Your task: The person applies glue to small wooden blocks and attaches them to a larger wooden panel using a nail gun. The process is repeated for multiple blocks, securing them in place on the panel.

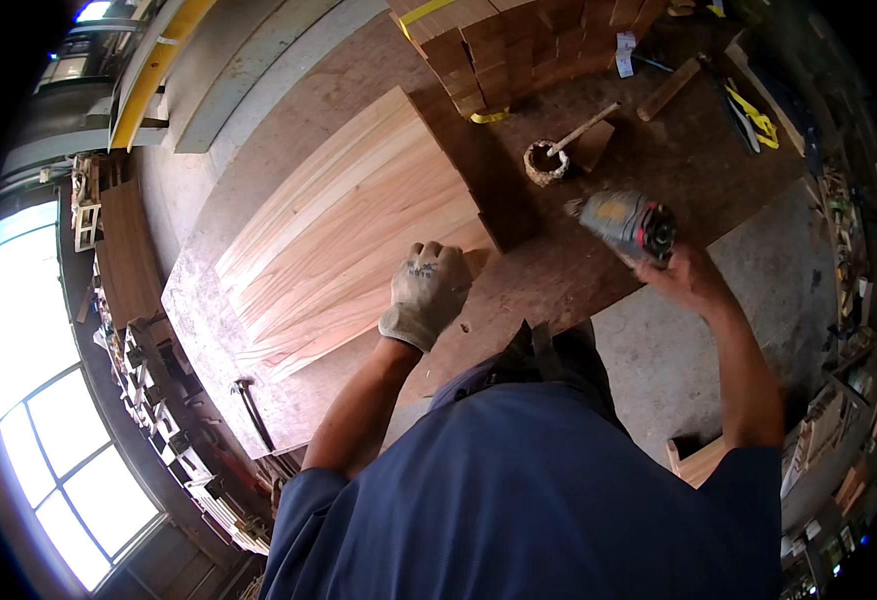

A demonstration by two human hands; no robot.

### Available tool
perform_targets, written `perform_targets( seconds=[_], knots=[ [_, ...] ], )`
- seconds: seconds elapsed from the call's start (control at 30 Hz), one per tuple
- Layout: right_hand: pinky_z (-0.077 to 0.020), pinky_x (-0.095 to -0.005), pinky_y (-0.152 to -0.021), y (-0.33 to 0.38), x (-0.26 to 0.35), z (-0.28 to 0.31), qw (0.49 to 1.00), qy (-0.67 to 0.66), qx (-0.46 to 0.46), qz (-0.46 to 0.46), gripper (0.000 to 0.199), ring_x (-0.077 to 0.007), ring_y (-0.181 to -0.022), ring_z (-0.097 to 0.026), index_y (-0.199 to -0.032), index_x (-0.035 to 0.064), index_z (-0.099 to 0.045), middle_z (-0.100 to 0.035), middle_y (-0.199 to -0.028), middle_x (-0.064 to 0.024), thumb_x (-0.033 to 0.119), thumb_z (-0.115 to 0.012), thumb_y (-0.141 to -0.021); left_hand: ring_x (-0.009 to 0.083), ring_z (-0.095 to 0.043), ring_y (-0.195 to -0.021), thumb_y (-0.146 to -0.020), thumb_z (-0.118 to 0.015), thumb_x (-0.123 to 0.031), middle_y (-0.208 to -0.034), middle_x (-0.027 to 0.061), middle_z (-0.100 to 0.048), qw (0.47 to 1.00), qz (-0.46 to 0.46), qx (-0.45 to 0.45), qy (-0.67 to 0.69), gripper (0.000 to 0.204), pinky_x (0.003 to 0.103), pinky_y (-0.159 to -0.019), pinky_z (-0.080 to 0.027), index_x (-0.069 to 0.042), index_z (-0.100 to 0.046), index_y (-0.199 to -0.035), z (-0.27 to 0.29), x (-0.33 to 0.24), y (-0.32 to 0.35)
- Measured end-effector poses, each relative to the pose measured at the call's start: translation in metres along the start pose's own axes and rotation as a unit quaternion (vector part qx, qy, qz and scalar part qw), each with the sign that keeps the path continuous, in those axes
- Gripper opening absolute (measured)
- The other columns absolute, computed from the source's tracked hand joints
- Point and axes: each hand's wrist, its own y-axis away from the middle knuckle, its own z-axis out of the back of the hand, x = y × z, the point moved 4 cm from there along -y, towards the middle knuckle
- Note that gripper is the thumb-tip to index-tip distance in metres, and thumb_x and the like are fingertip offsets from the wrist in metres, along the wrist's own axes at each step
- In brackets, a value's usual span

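Note:
My left hand [427, 293], in a worn grey work glove, rests as a closed fist on the near edge of a wide panel of pale glued wooden boards [344, 230] lying on a brown workbench [579, 270]. My bare right hand [689, 277] holds a grey power tool with a red and black end [627, 224] above the bench, to the right of the panel. The tool is blurred.
A stack of short wooden blocks [519, 45] sits at the bench's far side with a yellow strap. A small round pot with a stick in it [547, 160] stands near the blocks. A hammer [252, 410] lies at the bench's left edge. Shelves of clutter line the right.

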Motion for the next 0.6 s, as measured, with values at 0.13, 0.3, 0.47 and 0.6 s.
perform_targets(
  seconds=[0.13, 0.3, 0.47, 0.6],
  knots=[
    [-0.0601, -0.0436, -0.083, -0.015, 0.039, -0.034, 0.993, -0.013, 0.027, 0.115, 0.035, -0.0416, -0.099, -0.073, -0.115, 0.0031, -0.068, -0.074, -0.105, -0.0229, 0.022, -0.078, -0.087, 0.0387, -0.062, -0.108, -0.079, -0.077, -0.018, -0.110, 0.0170, -0.068, 1.000, -0.008, -0.003, 0.003, 0.036, 0.049, -0.091, -0.056, -0.006, -0.069, -0.112, 0.000, 0.001, -0.002],
    [-0.0608, -0.0451, -0.081, -0.038, 0.055, -0.067, 0.982, 0.064, 0.020, 0.179, 0.026, -0.0371, -0.092, -0.075, -0.104, 0.0082, -0.074, -0.076, -0.096, -0.0171, 0.021, -0.081, -0.083, 0.0392, -0.063, -0.103, -0.082, -0.074, -0.018, -0.105, 0.0171, -0.068, 1.000, -0.015, -0.018, 0.009, 0.022, 0.052, -0.084, -0.056, -0.006, -0.066, -0.099, 0.004, -0.002, -0.003],
    [-0.0609, -0.0447, -0.076, -0.048, 0.075, -0.074, 0.980, 0.091, 0.069, 0.164, 0.030, -0.0386, -0.089, -0.074, -0.103, 0.0083, -0.072, -0.076, -0.096, -0.0172, 0.019, -0.085, -0.078, 0.0384, -0.063, -0.107, -0.078, -0.078, -0.019, -0.108, 0.0156, -0.068, 1.000, 0.027, 0.010, -0.001, 0.031, 0.050, -0.087, -0.057, -0.008, -0.068, -0.106, -0.001, 0.000, -0.004],
    [-0.0614, -0.0434, -0.078, -0.051, 0.071, -0.081, 0.974, 0.095, 0.086, 0.188, 0.031, -0.0385, -0.089, -0.074, -0.104, 0.0071, -0.073, -0.076, -0.098, -0.0171, 0.016, -0.085, -0.077, 0.0381, -0.063, -0.107, -0.078, -0.078, -0.020, -0.108, 0.0158, -0.067, 0.999, 0.032, 0.019, 0.004, 0.032, 0.050, -0.086, -0.057, -0.009, -0.068, -0.106, 0.000, -0.001, -0.004]
  ],
)
